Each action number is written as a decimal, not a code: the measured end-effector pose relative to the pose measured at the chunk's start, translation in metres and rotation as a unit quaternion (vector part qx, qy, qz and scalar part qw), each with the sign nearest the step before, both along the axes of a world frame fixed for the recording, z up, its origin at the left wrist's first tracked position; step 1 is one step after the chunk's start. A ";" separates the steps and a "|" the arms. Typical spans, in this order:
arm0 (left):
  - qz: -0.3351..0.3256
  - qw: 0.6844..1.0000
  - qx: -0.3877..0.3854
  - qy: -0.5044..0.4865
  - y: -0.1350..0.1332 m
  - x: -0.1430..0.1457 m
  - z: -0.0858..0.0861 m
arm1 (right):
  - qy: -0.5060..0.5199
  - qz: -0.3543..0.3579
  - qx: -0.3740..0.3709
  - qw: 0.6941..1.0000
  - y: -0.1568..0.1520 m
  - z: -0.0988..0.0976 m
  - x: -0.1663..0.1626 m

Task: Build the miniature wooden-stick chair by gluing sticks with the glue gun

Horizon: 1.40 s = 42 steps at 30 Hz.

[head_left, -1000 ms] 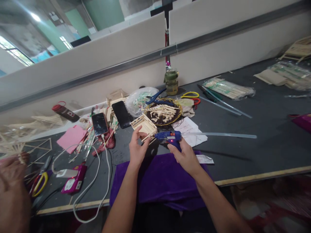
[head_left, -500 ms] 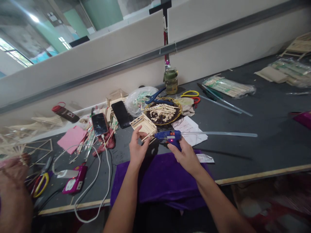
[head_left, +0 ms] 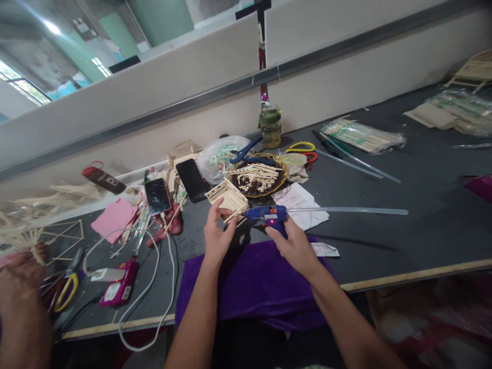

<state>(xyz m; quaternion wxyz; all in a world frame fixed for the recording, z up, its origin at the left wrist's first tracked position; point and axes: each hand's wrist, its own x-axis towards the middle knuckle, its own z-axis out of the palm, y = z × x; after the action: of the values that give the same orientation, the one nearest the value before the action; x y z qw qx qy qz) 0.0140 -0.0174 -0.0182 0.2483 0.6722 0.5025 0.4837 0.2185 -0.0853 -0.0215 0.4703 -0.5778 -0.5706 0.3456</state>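
Note:
My left hand (head_left: pixel 219 230) is closed on the near side of a small model built of wooden sticks (head_left: pixel 227 199), with a slatted floor and low walls. In my right hand (head_left: pixel 294 243) is a blue hot glue gun (head_left: pixel 269 212), its small red light lit. A long clear glue stick (head_left: pixel 353 210) juts out of the back of the gun to the right. The gun's nozzle points left and is at the model's near right corner, close to my left fingertips; whether it touches cannot be made out. Below both hands lies a purple cloth (head_left: pixel 249 287).
Behind the model stands a basket of cut sticks (head_left: pixel 282 179) with blue-handled pliers (head_left: pixel 246 152) on it. Two phones (head_left: pixel 157 197), a pink power strip (head_left: pixel 120 284) and a white cable lie left. A co-worker's hand (head_left: pixel 23 266) holds sticks at far left. Packed sticks (head_left: pixel 363 136) lie right.

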 end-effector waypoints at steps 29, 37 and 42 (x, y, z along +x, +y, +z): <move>0.001 1.000 0.006 0.007 -0.001 0.001 0.004 | -0.015 -0.012 0.026 0.999 0.002 -0.008 -0.001; 0.003 1.000 0.008 0.006 -0.001 0.002 0.004 | -0.023 -0.012 0.027 0.999 0.002 -0.009 -0.001; 0.002 1.000 0.013 0.008 0.000 0.001 0.003 | -0.030 -0.022 0.035 0.999 0.001 -0.006 0.000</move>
<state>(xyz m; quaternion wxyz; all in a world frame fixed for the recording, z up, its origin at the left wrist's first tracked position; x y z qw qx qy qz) 0.0151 -0.0177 -0.0151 0.2342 0.6787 0.4992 0.4851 0.2182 -0.0838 -0.0280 0.4804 -0.5834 -0.5833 0.2976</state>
